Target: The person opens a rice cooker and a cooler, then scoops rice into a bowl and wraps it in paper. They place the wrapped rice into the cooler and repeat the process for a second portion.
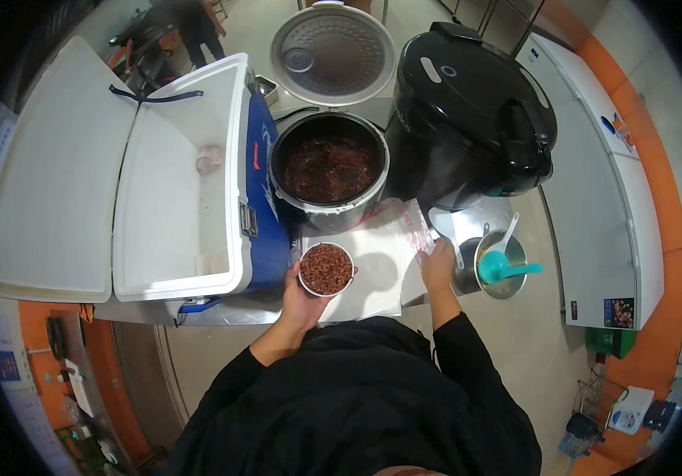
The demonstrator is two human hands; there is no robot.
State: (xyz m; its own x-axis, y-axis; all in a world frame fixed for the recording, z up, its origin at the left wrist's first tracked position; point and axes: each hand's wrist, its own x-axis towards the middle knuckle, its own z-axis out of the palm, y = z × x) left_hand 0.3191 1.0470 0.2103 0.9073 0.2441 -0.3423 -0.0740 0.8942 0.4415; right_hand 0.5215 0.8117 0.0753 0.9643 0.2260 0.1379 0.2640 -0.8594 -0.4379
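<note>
My left hand (pixel 303 303) is wrapped around a small white bowl (pixel 331 294) filled to the brim with cooked reddish-brown rice (pixel 325 268). Just beyond it stands a rice cooker (pixel 341 216) with its lid (pixel 333 59) raised and dark red rice (pixel 331 170) inside. On the right, my right hand (pixel 438 268) has its fingers closed at the edge of a clear plastic bag (pixel 414 226) with red print. Beside that hand lies a white rice paddle (pixel 444 226). A metal pot (pixel 510 292) holds a turquoise ladle (pixel 499 268) and a white spoon (pixel 509 230).
An opened blue and white cooler box (pixel 265 190) stands to the left, its lid (pixel 63 174) folded outward. A large black cooker (pixel 472 111) is at the back right. White sheets (pixel 368 274) cover part of the table. A white chest freezer (pixel 595 198) lines the right side.
</note>
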